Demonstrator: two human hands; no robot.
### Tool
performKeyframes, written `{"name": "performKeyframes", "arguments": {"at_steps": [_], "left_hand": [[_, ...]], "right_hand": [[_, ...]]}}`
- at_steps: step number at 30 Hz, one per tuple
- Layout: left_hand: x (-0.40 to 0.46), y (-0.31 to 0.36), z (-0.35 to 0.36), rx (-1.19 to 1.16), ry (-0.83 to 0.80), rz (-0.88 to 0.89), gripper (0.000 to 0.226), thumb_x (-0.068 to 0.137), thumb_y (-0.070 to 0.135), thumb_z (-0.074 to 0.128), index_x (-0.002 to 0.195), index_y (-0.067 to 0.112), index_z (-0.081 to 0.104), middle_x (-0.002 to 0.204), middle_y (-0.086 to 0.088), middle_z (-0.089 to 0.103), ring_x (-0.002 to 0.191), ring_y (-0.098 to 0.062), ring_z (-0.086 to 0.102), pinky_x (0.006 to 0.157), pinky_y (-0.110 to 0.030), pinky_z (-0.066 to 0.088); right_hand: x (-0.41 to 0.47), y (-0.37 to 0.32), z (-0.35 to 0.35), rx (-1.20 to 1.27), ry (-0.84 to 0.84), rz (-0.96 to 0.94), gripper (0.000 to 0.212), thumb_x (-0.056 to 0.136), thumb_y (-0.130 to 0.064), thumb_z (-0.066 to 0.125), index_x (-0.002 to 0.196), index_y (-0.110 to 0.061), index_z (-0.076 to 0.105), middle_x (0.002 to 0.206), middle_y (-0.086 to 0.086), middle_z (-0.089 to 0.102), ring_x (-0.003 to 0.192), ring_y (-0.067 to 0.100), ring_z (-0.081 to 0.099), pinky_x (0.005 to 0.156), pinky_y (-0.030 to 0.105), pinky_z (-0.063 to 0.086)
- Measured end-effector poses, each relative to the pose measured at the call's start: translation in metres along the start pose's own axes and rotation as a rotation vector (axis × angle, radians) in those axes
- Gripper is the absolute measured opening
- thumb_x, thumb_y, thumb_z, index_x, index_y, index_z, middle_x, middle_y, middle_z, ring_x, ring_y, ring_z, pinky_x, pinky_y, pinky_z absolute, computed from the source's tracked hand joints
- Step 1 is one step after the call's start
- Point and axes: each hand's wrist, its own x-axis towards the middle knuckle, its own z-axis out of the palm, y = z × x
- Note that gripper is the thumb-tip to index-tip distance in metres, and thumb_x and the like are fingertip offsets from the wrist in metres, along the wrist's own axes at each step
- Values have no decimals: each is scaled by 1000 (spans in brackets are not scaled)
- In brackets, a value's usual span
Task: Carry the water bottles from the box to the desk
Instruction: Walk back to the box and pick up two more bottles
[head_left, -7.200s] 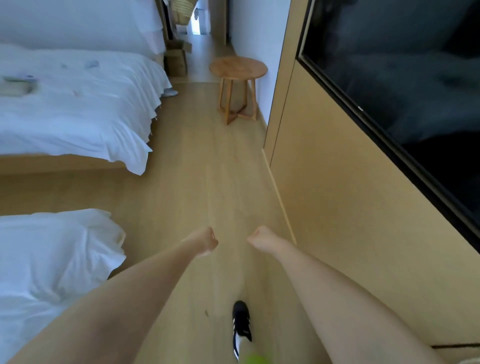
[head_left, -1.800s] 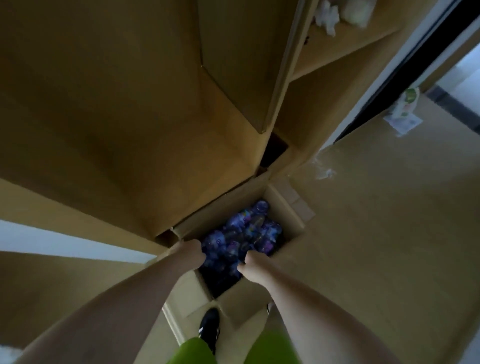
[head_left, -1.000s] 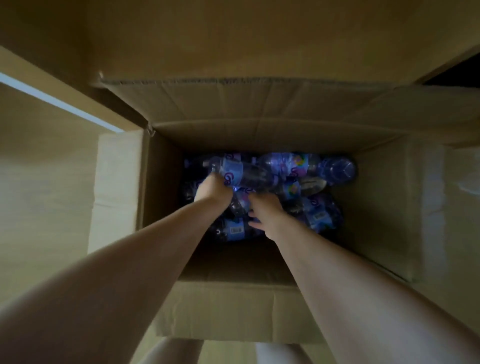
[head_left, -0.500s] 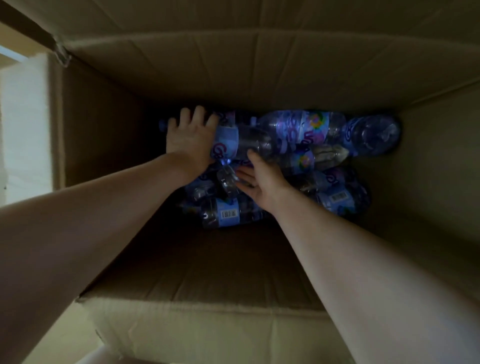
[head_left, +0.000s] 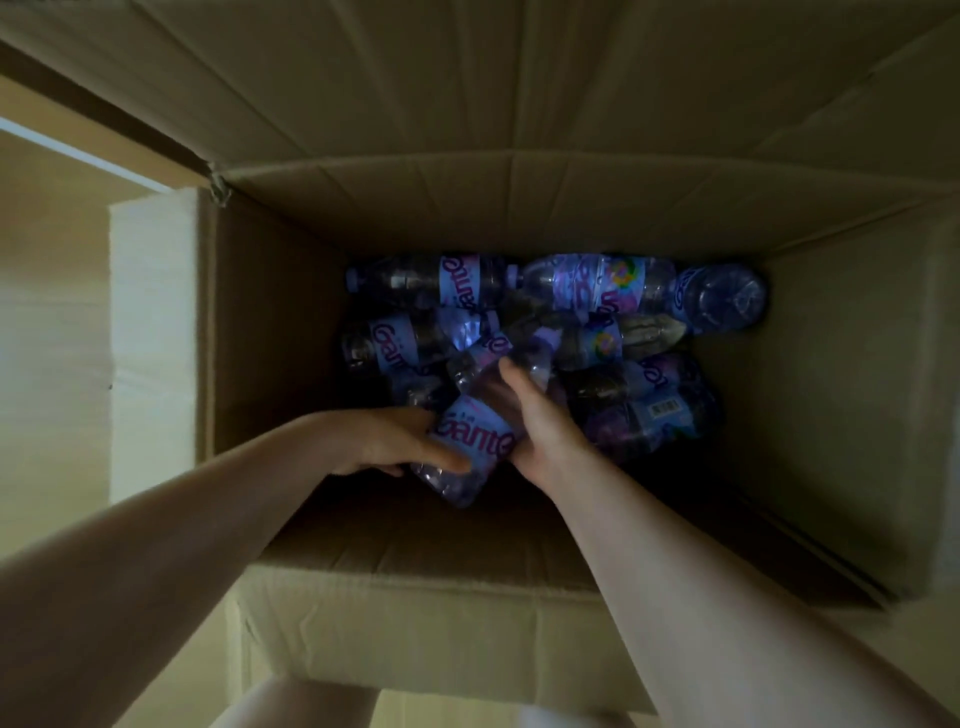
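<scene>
Where half a second ago both hands lay spread on the pile, the left hand (head_left: 384, 441) and right hand (head_left: 530, 415) now curl their grip round one water bottle (head_left: 475, 441), raised at the near side of the box (head_left: 270, 332). Other bottles (head_left: 597, 291) remain inside; the first carry can probably start.
</scene>
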Motion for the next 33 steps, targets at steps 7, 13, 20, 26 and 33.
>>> {"name": "performKeyframes", "arguments": {"at_steps": [7, 13, 20, 26, 33], "left_hand": [[1, 13, 26, -25, 378, 294, 52, 70, 10, 83, 116, 16, 59, 108, 5, 66, 100, -3, 62, 86, -12, 44], [15, -2, 9, -294, 489, 187, 33, 72, 14, 81, 92, 31, 61, 86, 13, 65, 77, 2, 60, 58, -11, 46], [34, -17, -9, -447, 638, 195, 44, 74, 20, 81, 113, 20, 62, 93, 7, 68, 83, -3, 64, 64, -14, 48], [52, -19, -15, -562, 783, 245, 60, 73, 17, 82, 124, 18, 50, 104, 6, 64, 89, -5, 61, 76, -17, 47], [60, -28, -11, -534, 728, 267, 64, 73, 14, 81, 129, 13, 51, 114, -1, 66, 100, -10, 64, 79, -14, 49]], "right_hand": [[-19, -8, 16, -275, -26, -114, 53, 84, -30, 74, 131, -20, 53, 122, 4, 66, 112, 22, 64, 95, 44, 53], [4, -33, 21, -870, 129, -265, 45, 100, -42, 43, 114, -4, 63, 118, 19, 64, 110, 36, 60, 97, 51, 48], [70, -18, 17, -876, 411, -158, 68, 97, -47, 50, 137, 7, 45, 141, 24, 47, 128, 36, 49, 105, 37, 41], [117, -19, 25, -814, 532, -16, 84, 93, -65, 41, 141, 3, 41, 144, 20, 45, 129, 33, 48, 100, 35, 42], [136, -2, 16, -256, 536, -94, 85, 68, -40, 85, 136, -6, 46, 129, 13, 58, 112, 30, 61, 93, 43, 54]]}}
